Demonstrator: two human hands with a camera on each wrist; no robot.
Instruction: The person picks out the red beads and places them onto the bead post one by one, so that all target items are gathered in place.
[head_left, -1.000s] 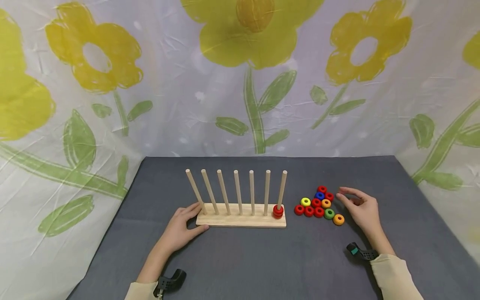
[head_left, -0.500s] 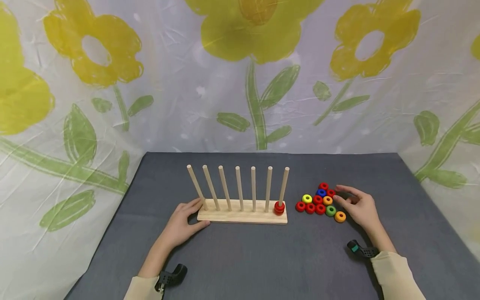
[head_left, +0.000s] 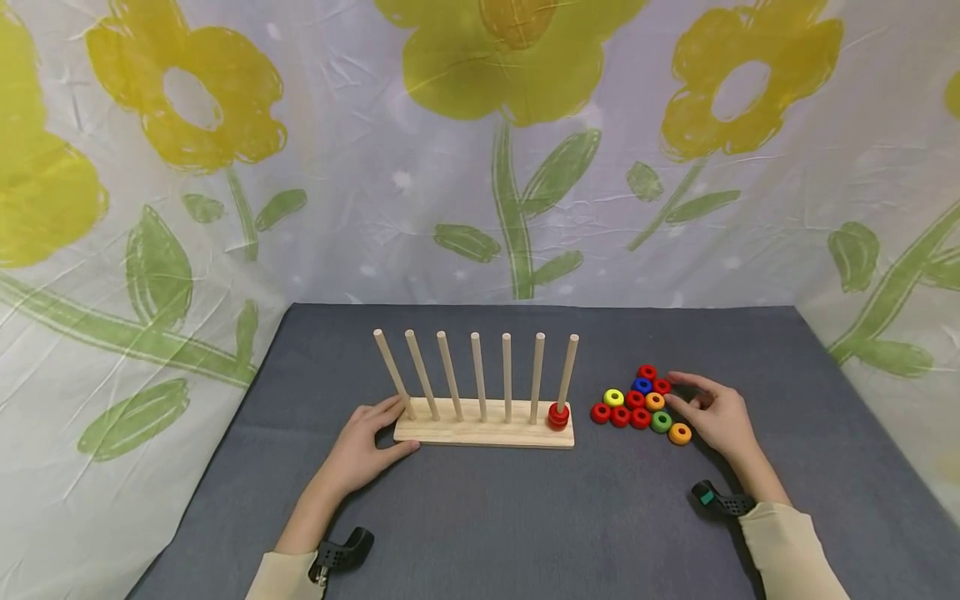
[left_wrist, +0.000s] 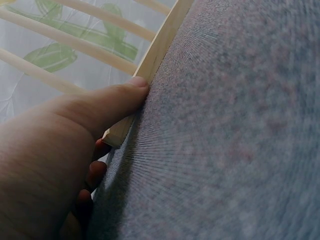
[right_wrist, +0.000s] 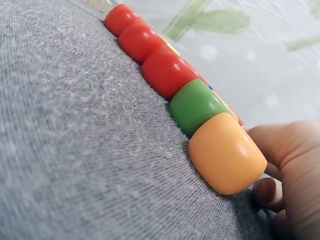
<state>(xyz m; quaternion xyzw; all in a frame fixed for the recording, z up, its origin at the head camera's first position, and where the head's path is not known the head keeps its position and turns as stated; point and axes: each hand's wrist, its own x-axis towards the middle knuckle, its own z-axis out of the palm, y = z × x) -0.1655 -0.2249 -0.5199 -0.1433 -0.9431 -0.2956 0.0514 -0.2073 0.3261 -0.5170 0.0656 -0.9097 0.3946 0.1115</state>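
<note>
Front orange bead (head_left: 679,433), green bead (head_left: 661,422): lying beside right grip (head_left: 722,417), whose thumb and forefinger are standing apart at red bead (head_left: 662,386), hold unclear; reaching nearer than a second ago. Left grip (head_left: 363,454): pinching left end of seven-peg rack (head_left: 495,432), standing on grey cloth-covered counter (head_left: 480,517). Flowered backdrop (head_left: 360,192): hanging behind.

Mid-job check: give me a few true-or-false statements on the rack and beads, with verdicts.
1. The rack has seven pegs. True.
2. The left grip holds the rack's right end. False: it holds the left end.
3. Red beads sit on the rightmost peg. True.
4. The yellow bead sits on a peg. False: it lies on the table.
5. The blue bead lies right of the rack. True.
</note>
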